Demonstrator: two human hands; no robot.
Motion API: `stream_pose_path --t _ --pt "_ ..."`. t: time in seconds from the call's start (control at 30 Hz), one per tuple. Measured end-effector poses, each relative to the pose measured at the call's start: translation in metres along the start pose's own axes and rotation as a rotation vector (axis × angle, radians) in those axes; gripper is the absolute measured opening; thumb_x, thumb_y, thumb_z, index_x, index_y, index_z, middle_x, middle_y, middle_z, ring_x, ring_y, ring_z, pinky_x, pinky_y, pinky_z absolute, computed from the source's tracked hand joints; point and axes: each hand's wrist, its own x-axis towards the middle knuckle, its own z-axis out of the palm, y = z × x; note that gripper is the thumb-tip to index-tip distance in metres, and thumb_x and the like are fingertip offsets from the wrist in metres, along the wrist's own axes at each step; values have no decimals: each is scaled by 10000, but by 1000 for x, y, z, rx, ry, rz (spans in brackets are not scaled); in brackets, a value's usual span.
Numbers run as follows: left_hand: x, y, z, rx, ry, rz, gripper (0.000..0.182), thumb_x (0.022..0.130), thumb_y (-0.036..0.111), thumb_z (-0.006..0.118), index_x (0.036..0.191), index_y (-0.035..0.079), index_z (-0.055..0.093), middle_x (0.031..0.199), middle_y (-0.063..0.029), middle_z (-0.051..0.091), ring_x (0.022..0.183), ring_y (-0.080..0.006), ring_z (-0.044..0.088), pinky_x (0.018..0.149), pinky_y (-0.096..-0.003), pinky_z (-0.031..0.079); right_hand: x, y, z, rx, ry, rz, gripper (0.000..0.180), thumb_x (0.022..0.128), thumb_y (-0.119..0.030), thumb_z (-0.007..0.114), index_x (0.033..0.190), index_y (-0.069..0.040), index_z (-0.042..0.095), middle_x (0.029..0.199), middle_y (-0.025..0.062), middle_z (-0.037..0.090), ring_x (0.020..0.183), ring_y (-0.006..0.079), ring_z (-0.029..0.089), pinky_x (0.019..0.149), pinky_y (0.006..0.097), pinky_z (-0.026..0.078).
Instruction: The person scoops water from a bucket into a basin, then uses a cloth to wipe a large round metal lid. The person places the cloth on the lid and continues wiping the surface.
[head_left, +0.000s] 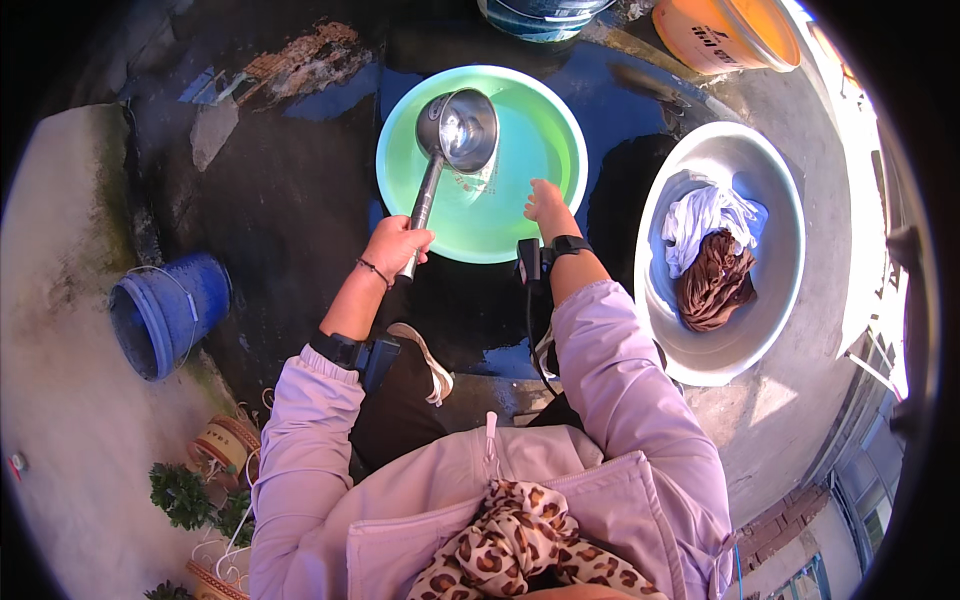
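My left hand (399, 244) is closed around the handle of a metal ladle (466, 131), whose round bowl hangs over the left half of a green plastic basin (390, 202). The basin seems to hold some water and stands on wet dark ground. Over the basin's right part is my right hand (545, 201), its fingers curled; whether anything is in them cannot be made out. To the right stands a large white oval tub (765, 352) with wet-looking white cloth (701, 217) and bunched brown cloth (716, 289) in it.
A blue bucket (176, 311) lies on its side at the left. At the top stand a dark blue bucket (546, 19) and an orange-and-white bucket (701, 37). Broken rubble (307, 67) lies at the upper left, potted plants (180, 495) at the lower left.
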Motion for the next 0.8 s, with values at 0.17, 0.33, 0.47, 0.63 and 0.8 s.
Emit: stream_pose_path --t 0.17,0.33,0.47,0.63,0.8 --pt "27 -10 -7 150 -1 64 124 727 97 598 703 5 518 617 -44 528 498 -106 515 468 -228 440 74 27 -5 88 102 -51 352 786 -217 536 1089 -46 482 1044 167 506 917 293 505 703 360 428" --pt "53 -37 -10 227 40 182 146 675 83 595 673 -1 476 583 -60 524 474 -141 522 458 -272 423 105 41 4 126 108 -178 345 813 -202 503 1117 -48 446 1128 164 464 1039 309 454 805 403 402" --pt "65 -55 -8 287 82 200 157 662 80 589 680 1 455 588 -70 525 471 -146 525 460 -275 433 99 53 26 -390 546 -423 249 803 -189 507 972 -8 529 952 144 570 884 256 556 762 323 442" --pt "72 -76 -9 367 106 188 161 702 98 599 692 16 461 588 -47 519 461 -115 508 453 -249 418 88 68 43 53 108 -258 222 819 -154 487 936 23 552 854 131 610 796 247 596 755 311 460" --pt "77 -83 -10 353 81 199 198 674 117 578 711 10 415 601 -75 510 441 -154 521 452 -282 428 50 66 68 656 -444 -152 202 845 -83 444 980 43 526 836 118 585 737 258 565 773 355 462"
